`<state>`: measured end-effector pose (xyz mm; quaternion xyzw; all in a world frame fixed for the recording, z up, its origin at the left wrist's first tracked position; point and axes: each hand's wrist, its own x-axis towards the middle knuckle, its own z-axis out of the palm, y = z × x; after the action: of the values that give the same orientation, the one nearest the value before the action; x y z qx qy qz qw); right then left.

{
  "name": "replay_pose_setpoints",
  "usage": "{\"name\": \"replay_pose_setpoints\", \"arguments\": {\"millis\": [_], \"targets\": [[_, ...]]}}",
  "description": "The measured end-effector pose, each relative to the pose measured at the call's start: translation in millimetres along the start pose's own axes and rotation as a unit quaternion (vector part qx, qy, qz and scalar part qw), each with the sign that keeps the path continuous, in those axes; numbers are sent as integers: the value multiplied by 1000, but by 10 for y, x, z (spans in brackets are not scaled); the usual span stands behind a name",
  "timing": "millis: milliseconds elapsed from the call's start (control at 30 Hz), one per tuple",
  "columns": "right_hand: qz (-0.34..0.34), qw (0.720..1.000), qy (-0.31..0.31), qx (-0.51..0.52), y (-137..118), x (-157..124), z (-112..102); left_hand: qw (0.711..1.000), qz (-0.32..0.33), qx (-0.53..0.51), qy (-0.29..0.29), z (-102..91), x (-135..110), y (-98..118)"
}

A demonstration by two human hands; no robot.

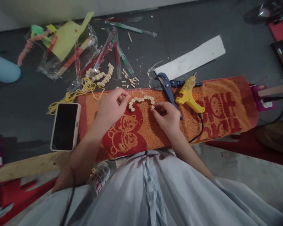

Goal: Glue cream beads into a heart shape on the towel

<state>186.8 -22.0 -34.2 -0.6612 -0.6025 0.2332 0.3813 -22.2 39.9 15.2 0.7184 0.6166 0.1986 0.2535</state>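
Observation:
On an orange and red towel lies a curved strip of small pale wooden stick pieces, bent like a wide arch with curled ends. My right hand pinches the strip's right end between thumb and fingertips. Just left of the other end, my left hand has its thumb and fingers pressed together, apart from the strip; anything between them is too small to make out. Right of my right hand lie a blue-handled cutter and a yellow glue gun, its nozzle pointing away from me.
Short cut stick bits lie beyond the towel, beside more joined wooden strips and yellow cord. A phone rests at the left. Farther back are plastic-wrapped sticks and a white board. The glue gun's cable crosses the towel.

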Motion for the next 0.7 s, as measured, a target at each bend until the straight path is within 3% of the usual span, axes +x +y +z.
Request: {"name": "replay_pose_setpoints", "arguments": {"millis": [200,300,433,600,700], "targets": [[-6,1000,0,12,-25,1,-11,994,58,-41,-78,-45,463,181],[-10,1000,4,13,-43,1,-8,981,85,-71,-159,17,723,258],[5,1000,2,3,-55,-1,-4,966,120,-60,-222,176,1017,279],[-1,1000,-3,5,-52,-10,-4,957,110,-61,-263,300,1217,319],[-5,1000,0,4,-50,-16,1,932,128,-39,-338,246,1247,405]]}}
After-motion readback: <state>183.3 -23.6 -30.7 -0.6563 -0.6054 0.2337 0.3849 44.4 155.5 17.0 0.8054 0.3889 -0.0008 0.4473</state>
